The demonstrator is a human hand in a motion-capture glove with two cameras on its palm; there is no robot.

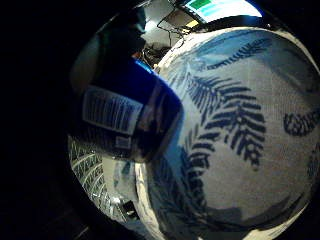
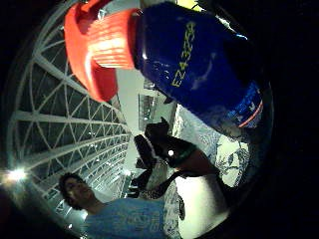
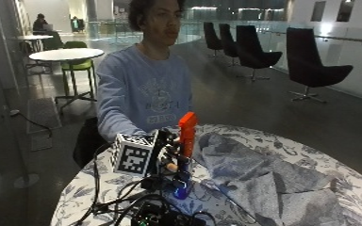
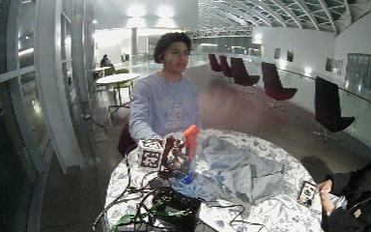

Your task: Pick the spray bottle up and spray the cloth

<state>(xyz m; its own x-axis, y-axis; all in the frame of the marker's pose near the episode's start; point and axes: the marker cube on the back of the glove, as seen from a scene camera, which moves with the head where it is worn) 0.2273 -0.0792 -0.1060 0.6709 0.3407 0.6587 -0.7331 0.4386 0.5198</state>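
The black-gloved right hand (image 3: 167, 153) has its fingers clamped on the blue plastic spray bottle with an orange trigger head (image 3: 185, 149), held upright above the leaf-patterned round counter (image 3: 332, 155), nozzle toward the crumpled grey cloth (image 3: 262, 179) just beside it, apparently for spraying.

Dim hall, bright ceiling lamps at back (palm views v. dark-edged, bulged)

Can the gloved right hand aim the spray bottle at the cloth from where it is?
Probably yes. The right hand grips the spray bottle upright, its orange head above the fingers. The grey cloth lies right beside it on the table, with nothing between them.
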